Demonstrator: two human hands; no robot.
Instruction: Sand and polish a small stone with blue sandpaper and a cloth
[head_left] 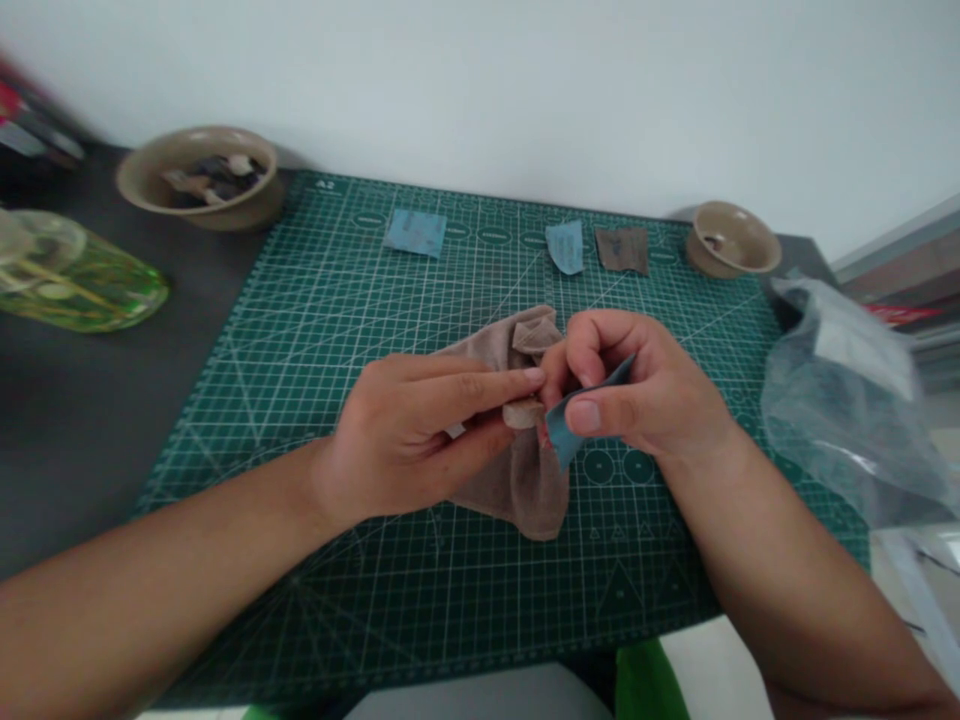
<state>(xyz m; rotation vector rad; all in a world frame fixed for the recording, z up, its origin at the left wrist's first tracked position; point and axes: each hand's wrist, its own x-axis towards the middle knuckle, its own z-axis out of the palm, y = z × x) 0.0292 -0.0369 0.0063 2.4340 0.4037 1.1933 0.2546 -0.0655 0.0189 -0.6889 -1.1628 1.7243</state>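
My left hand (427, 425) is closed, pinching a small tan piece (523, 413) between finger and thumb. Its kind is hard to make out, and the fingers hide part of it. In my right hand (626, 385) is a bent piece of blue-grey sandpaper (568, 430), gripped between thumb and fingers. The sandpaper's lower edge is right beside the small piece; whether they touch I cannot tell. Under both hands a crumpled brown cloth (541, 500) lies on the green cutting mat (300, 330).
Along the mat's back lie a blue sandpaper square (416, 232), a smaller blue piece (565, 247) and a brown piece (622, 249). A bowl of small chunks (202, 215) stands back left, above a green-tinted bottle (82, 275). At right are a smaller bowl (731, 262) and a clear plastic bag (847, 410).
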